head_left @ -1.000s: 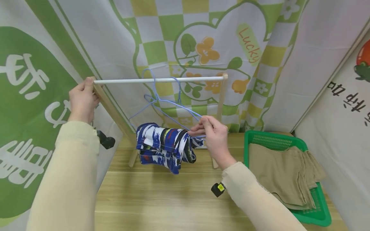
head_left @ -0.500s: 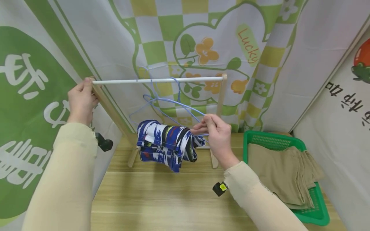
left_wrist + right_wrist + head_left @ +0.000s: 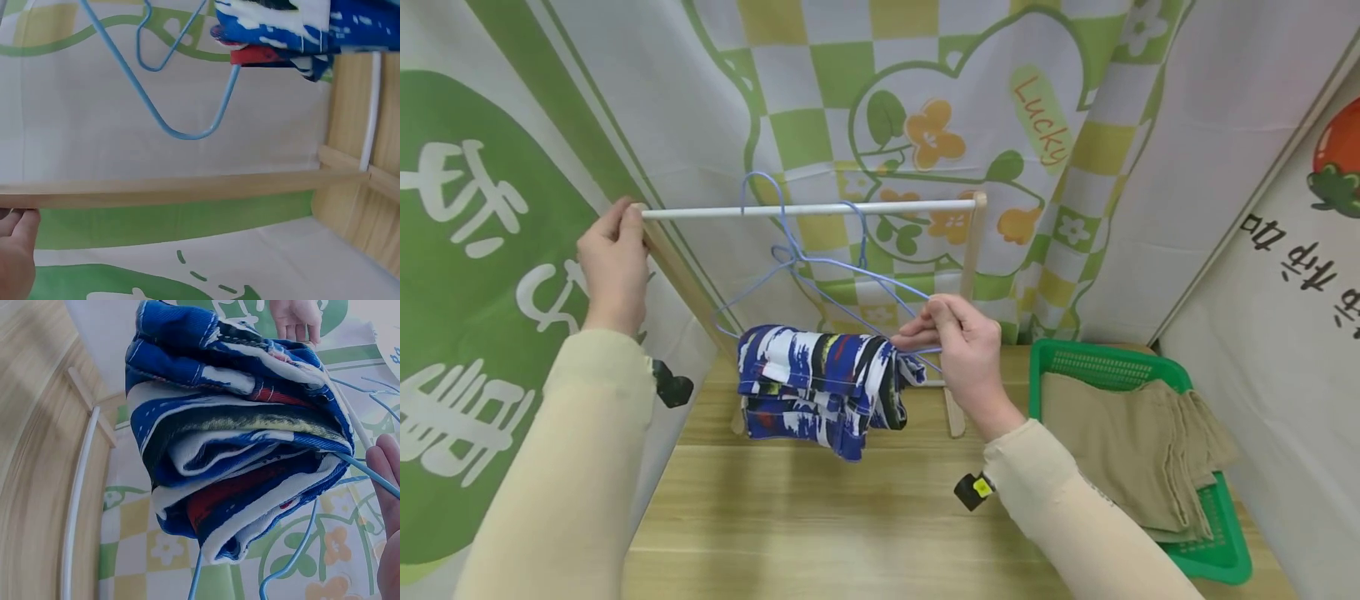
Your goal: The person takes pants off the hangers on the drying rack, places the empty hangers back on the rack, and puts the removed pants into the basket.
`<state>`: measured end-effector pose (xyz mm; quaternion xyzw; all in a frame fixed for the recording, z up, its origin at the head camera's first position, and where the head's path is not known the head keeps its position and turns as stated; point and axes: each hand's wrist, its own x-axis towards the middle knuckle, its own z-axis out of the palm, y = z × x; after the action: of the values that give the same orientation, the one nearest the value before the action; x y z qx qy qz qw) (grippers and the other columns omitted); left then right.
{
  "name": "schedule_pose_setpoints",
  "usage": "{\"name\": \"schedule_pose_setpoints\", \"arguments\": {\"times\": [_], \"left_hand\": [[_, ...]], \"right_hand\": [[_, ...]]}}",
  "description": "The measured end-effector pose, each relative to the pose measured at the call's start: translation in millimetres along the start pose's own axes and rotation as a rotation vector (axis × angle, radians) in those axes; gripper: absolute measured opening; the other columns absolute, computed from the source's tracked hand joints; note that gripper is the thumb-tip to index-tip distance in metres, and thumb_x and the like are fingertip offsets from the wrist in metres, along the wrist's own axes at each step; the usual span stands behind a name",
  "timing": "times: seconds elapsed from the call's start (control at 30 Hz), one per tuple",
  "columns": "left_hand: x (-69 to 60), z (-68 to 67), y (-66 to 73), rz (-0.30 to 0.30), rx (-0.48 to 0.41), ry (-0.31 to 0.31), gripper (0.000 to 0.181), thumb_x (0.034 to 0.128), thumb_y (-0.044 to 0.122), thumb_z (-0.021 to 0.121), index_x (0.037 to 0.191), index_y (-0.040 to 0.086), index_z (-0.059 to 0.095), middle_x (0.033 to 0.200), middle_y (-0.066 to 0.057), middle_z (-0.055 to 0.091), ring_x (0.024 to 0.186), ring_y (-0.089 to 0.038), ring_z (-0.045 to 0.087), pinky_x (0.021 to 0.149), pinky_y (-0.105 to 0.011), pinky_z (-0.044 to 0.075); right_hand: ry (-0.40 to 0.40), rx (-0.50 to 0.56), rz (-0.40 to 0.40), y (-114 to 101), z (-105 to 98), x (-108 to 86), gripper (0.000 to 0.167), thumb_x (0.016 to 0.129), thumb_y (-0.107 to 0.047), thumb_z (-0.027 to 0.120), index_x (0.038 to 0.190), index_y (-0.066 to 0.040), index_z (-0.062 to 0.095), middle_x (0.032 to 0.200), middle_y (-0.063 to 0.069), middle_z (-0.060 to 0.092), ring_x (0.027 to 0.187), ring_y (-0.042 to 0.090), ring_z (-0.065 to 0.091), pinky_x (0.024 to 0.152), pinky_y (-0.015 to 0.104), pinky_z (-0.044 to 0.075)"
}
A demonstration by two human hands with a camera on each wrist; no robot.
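Note:
My left hand (image 3: 616, 262) grips the upper left corner of a small clothes rack, where the wooden post (image 3: 679, 271) meets the white rod (image 3: 700, 213). With thumb and fingers, my right hand (image 3: 961, 350) pinches the right shoulder of a blue wire hanger (image 3: 857, 268). A folded blue, white and black printed garment (image 3: 808, 379) hangs over its lower bar; the right wrist view shows the garment's rolled layers (image 3: 244, 434) from the side. The hanger's hook (image 3: 763, 174) arches above the rod; whether it bears on it I cannot tell.
A second blue hanger (image 3: 862, 229) hangs on the rod to the right. At the right of the wooden table (image 3: 820, 517), a green basket (image 3: 1232, 533) holds folded khaki cloth (image 3: 1120, 450). A patterned curtain (image 3: 805, 133) stands behind the rack.
The held hanger and its garment have shifted left, with the hook moving left along the rod. My left hand stays on the rack corner and my right hand keeps its pinch.

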<state>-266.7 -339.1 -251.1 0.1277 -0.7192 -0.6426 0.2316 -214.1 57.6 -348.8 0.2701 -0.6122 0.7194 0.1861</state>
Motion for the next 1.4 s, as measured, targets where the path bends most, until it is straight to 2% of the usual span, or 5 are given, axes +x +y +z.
{"name": "schedule_pose_setpoints", "arguments": {"times": [0.23,0.43,0.67,1.0,1.4], "left_hand": [[-14.1,-3.7,-12.7,0.15,0.299,0.012,0.046,0.1101,0.039,0.039,0.156,0.034,0.038,0.159,0.011,0.042,0.136,0.0,0.044,0.104,-0.01,0.041],[-27.9,-2.3,-29.7,0.244,0.42,0.07,0.044,0.1098,0.042,0.036,0.153,0.043,0.04,0.117,0.002,0.062,0.071,-0.002,0.047,0.064,-0.016,0.04],[-44.7,-1.8,-48.0,0.357,0.44,0.073,0.043,0.1093,0.04,0.041,0.148,0.027,0.055,0.149,0.003,0.055,0.133,-0.013,0.056,0.109,-0.024,0.047],[-58.8,-4.9,-81.6,0.216,0.6,-0.529,0.067,0.106,0.06,0.038,0.157,0.017,0.042,0.157,-0.017,0.044,0.145,-0.046,0.038,0.116,-0.069,0.029],[-66.7,8.4,-106.5,0.162,0.695,-0.639,0.07,0.1042,0.062,0.043,0.155,0.014,0.045,0.153,-0.021,0.049,0.14,-0.047,0.043,0.113,-0.07,0.033]], "right_hand": [[0.007,0.011,0.025,0.4,-3.0,-3.7,0.027,0.109,-0.011,0.049,0.097,0.009,0.062,0.082,0.027,0.071,0.072,0.029,0.077,0.074,0.045,0.065],[0.029,0.018,0.027,1.2,-10.9,-7.0,0.031,0.109,-0.013,0.049,0.094,0.01,0.061,0.08,0.029,0.07,0.071,0.029,0.077,0.072,0.045,0.065],[0.004,-0.005,0.027,0.6,-18.1,-10.6,0.03,0.109,-0.012,0.048,0.094,0.01,0.062,0.081,0.026,0.071,0.073,0.029,0.077,0.074,0.045,0.064],[-0.01,-0.032,0.02,-1.1,-23.7,-17.2,0.03,0.11,-0.012,0.048,0.094,0.008,0.064,0.082,0.023,0.073,0.073,0.029,0.077,0.076,0.044,0.064],[-0.008,-0.02,0.016,-0.5,-25.9,-23.4,0.029,0.109,-0.009,0.049,0.092,0.008,0.064,0.08,0.027,0.072,0.072,0.028,0.077,0.076,0.045,0.064]]}}
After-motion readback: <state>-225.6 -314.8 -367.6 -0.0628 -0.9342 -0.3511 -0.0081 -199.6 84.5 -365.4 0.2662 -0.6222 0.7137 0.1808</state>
